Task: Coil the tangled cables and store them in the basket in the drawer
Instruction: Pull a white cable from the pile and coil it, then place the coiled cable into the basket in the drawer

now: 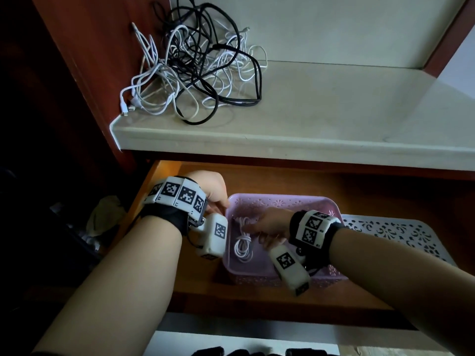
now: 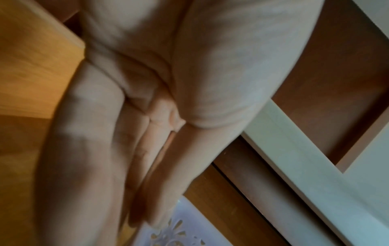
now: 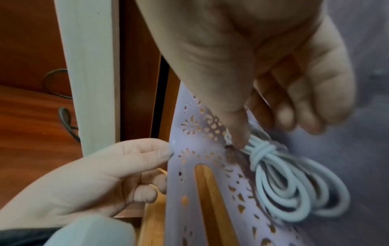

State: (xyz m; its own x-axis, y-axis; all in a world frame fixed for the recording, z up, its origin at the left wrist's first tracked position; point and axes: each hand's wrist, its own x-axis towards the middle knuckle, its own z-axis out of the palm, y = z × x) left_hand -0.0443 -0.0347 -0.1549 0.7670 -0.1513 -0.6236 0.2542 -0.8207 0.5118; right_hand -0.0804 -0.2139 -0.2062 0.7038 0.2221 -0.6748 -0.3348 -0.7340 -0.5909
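Observation:
A tangle of black and white cables (image 1: 195, 73) lies on the pale shelf above the open drawer. In the drawer stands a purple perforated basket (image 1: 282, 197). A coiled white cable (image 1: 243, 242) lies inside it, at its left. My right hand (image 1: 267, 223) reaches into the basket, and its thumb and curled fingers (image 3: 294, 116) hold the wrapped neck of the coil (image 3: 294, 183). My left hand (image 1: 218, 199) is at the basket's left rim. Its thumb (image 3: 164, 153) is on the rim and its fingers are curled against the outer wall (image 3: 189, 166).
The pale shelf (image 1: 308, 119) overhangs the back of the wooden drawer (image 1: 359, 191). A white perforated basket or lid (image 1: 398, 235) lies right of the purple one. A dark wooden side panel (image 1: 97, 73) rises on the left, with clutter on the floor below it.

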